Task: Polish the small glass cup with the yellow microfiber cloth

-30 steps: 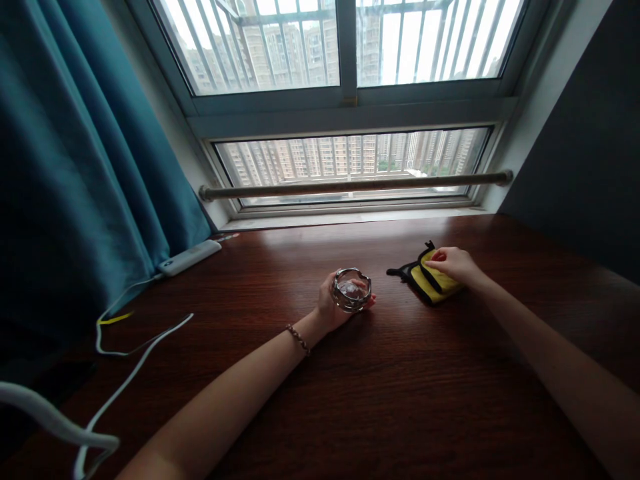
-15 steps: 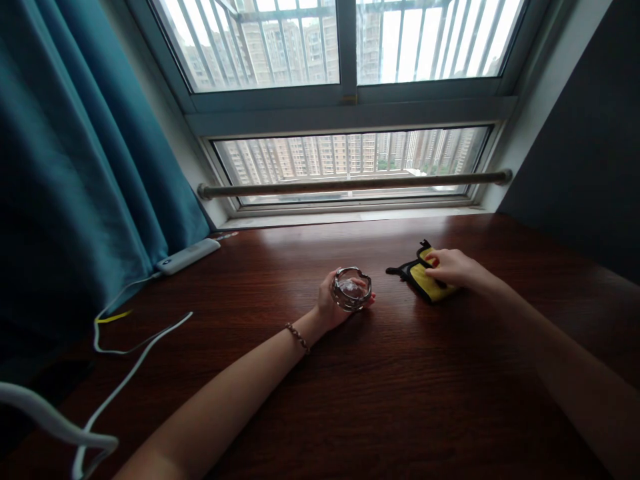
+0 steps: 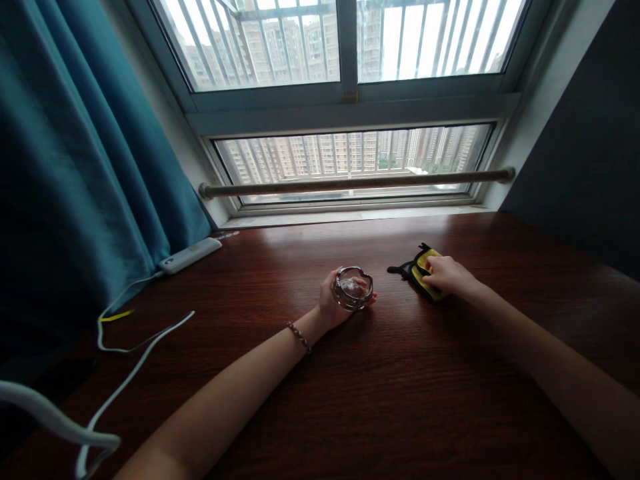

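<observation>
A clear glass ashtray with a wavy, notched rim sits in my left hand, which is wrapped round its side and underside. Its opening faces up towards me, and the glass shows my fingers behind it. To the right lies a small yellow and black fabric pouch with a black strap sticking out to its left. My right hand is on the pouch, with bent fingers closed at its yellow flap. The fingertips are partly hidden, and the hand covers the pouch's right part.
Both arms reach over a dark red-brown wooden table. A white power strip lies at the left by the blue curtain. White cables run along the left side. Behind the table is a window with a horizontal rail.
My right hand has shifted slightly down over the pouch, its fingers curled closer at the flap. My left hand and the ashtray stay as they were.
</observation>
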{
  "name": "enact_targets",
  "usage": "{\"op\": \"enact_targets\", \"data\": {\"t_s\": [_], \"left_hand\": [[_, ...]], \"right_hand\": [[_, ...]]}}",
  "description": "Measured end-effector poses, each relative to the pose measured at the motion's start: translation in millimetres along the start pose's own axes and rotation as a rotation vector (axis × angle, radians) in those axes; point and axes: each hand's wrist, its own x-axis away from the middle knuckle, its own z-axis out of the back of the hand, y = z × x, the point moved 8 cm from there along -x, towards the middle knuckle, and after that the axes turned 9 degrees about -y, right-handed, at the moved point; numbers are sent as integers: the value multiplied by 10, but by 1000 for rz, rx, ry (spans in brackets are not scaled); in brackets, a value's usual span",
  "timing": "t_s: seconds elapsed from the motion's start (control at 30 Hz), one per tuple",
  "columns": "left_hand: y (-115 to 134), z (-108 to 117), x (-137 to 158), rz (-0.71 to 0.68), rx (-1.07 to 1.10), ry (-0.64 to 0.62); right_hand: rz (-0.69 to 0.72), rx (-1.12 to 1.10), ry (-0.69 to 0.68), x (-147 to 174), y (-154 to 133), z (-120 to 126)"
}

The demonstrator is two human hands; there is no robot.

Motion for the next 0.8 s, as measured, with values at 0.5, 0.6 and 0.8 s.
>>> {"op": "enact_targets", "data": {"t_s": [0.5,0.6,0.8], "left_hand": [[-3,4,-3,-6,62,22],[-5,1,-6,-2,69,8],[0,-7,-9,-7,72,2]], "right_hand": [[139,-22,-31,26,-180,-37],[85,8,103,17,-116,40],[-17,106,225,-45,-52,-240]]}}
